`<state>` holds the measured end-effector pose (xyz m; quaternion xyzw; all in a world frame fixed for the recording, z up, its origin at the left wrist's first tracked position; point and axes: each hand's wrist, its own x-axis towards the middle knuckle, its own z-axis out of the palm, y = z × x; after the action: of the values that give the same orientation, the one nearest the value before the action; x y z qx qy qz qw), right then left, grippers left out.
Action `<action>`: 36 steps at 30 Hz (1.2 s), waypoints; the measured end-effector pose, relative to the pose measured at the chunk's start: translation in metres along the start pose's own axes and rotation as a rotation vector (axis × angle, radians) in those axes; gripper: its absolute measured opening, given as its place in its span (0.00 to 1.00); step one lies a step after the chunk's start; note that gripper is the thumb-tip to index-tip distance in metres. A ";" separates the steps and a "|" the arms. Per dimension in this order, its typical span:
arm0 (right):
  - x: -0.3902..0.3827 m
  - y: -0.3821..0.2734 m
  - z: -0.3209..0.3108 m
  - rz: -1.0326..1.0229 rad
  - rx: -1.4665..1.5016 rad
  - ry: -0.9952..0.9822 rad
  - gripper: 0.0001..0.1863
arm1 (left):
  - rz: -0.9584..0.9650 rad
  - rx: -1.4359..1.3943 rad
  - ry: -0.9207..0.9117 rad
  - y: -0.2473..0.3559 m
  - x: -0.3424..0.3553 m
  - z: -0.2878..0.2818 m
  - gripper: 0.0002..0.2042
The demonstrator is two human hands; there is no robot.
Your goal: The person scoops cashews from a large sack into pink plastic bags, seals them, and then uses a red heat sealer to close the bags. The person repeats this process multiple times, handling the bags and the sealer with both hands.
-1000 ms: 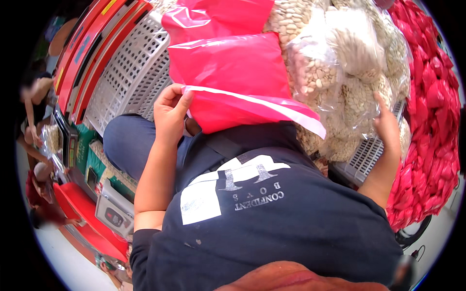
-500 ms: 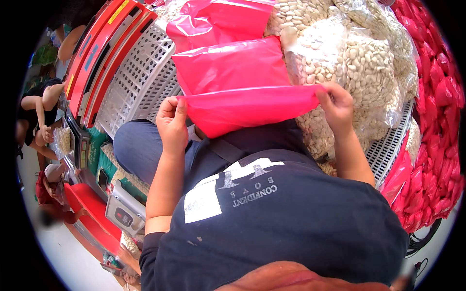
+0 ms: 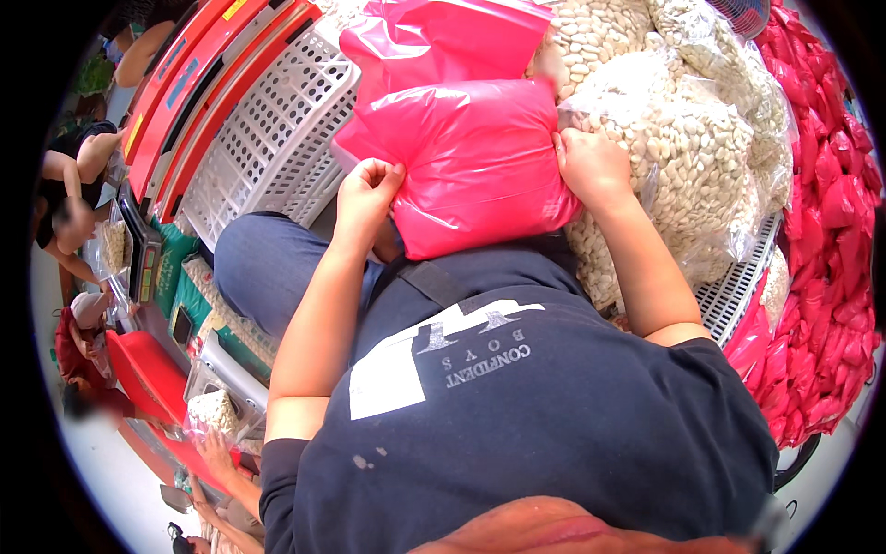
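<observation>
Head view, looking down the person's own torso. Nearest the camera is a dark T-shirt with a pale print, and beyond it a knee in blue trousers. Both forearms rise from the lower edge to a pink plastic bag held in front of the chest. The left hand pinches the bag's left edge with curled fingers; the right hand is closed on its right edge. Just behind lies a second pink bag. To the right, touching the right hand, sit clear sacks of pale beans on a white slatted crate. A white perforated basket stands at the left, with stacked red packets at the far right.
</observation>
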<state>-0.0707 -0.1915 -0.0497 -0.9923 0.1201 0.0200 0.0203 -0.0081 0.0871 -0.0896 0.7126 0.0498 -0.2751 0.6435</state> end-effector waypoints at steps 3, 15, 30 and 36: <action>0.004 0.008 -0.004 -0.071 -0.002 -0.023 0.13 | 0.052 0.089 0.089 0.016 -0.011 0.006 0.08; -0.003 -0.001 -0.010 -0.029 0.631 -0.115 0.20 | 0.451 0.346 0.050 0.007 0.001 0.005 0.13; -0.022 0.002 -0.126 -0.689 1.195 -0.136 0.11 | 0.327 -0.094 -0.036 0.003 0.012 -0.025 0.16; 0.045 0.222 -0.282 0.266 0.849 0.778 0.12 | 0.954 1.270 -0.320 0.074 -0.018 0.027 0.26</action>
<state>-0.0704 -0.4307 0.2218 -0.8082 0.2395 -0.3928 0.3677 -0.0012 0.0542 -0.0160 0.8384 -0.5179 -0.0454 0.1634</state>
